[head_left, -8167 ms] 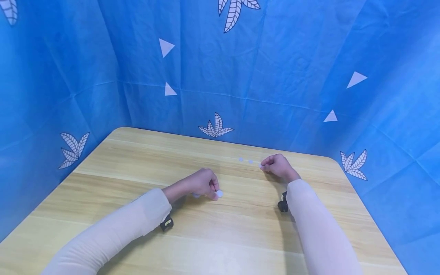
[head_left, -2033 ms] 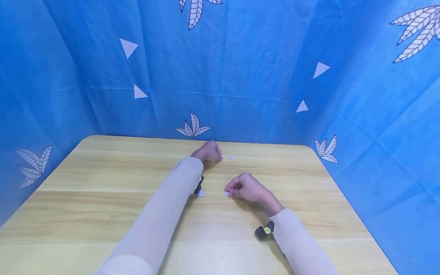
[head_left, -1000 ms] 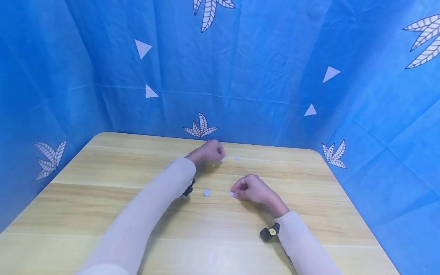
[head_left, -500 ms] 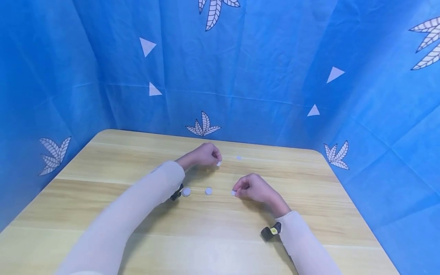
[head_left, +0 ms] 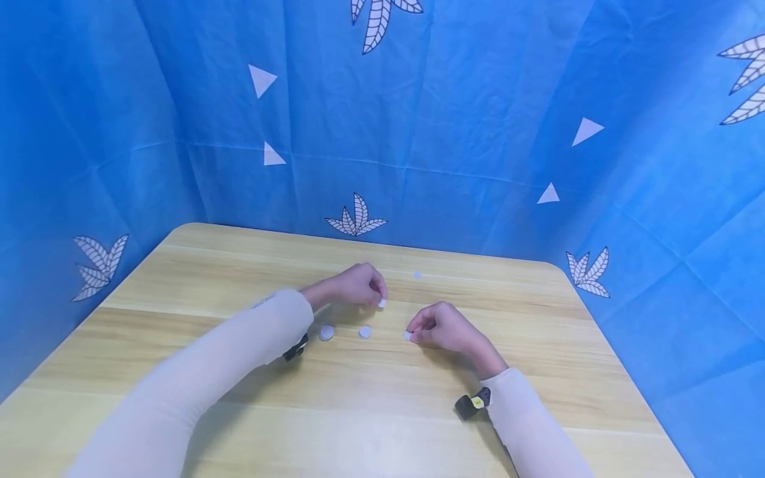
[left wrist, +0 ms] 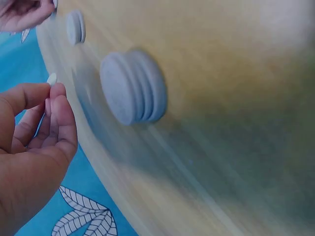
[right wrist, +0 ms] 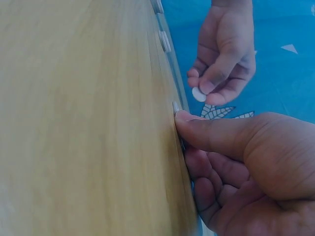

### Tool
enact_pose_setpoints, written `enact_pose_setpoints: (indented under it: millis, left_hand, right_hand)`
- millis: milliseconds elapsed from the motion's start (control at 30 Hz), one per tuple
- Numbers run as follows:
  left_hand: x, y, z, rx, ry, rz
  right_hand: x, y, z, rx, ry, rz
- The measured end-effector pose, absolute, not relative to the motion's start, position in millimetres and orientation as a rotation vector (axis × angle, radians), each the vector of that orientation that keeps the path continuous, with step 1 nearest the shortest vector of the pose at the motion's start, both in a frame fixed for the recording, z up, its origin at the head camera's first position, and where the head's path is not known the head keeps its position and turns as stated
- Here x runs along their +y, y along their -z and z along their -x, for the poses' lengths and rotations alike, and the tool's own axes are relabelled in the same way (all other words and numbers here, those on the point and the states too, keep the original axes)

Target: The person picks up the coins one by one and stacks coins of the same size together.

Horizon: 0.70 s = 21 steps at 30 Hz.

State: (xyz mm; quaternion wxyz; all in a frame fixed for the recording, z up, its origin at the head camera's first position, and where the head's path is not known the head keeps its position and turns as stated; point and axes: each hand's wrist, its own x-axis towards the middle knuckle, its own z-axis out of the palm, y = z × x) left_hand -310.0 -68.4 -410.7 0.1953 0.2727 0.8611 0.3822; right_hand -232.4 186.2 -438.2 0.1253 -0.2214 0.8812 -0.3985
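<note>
My left hand (head_left: 358,285) pinches a small white round disc (head_left: 382,303) between thumb and finger, held above the table, as the right wrist view also shows. My right hand (head_left: 445,326) pinches another white disc (head_left: 408,336) at the table surface. To the left of that disc lies a short stack of discs (head_left: 364,332), and further left a taller stack (head_left: 326,332). In the left wrist view the taller stack (left wrist: 133,87) shows several layers, the shorter stack (left wrist: 76,27) about two. A single disc (head_left: 418,274) lies near the table's back.
The wooden table (head_left: 335,425) has rounded far corners. A blue patterned curtain (head_left: 478,119) hangs around its back and sides. Black wrist cameras sit below both sleeves, the left one (head_left: 295,348) close to the taller stack.
My left hand has lifted a disc from the back row and drawn it nearer. My right hand, earlier at the back row, stays at the front row lately. The back row has fewer discs.
</note>
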Motion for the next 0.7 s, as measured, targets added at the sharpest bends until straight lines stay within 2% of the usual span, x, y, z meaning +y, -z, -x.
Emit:
enact_pose_setpoints:
  millis: [700]
  left_hand:
    - [-43.4,408.5,266.6,2.374,-1.026,-0.690]
  right_hand:
    - [185.0,438.7,233.0,2.564,1.153,0.669]
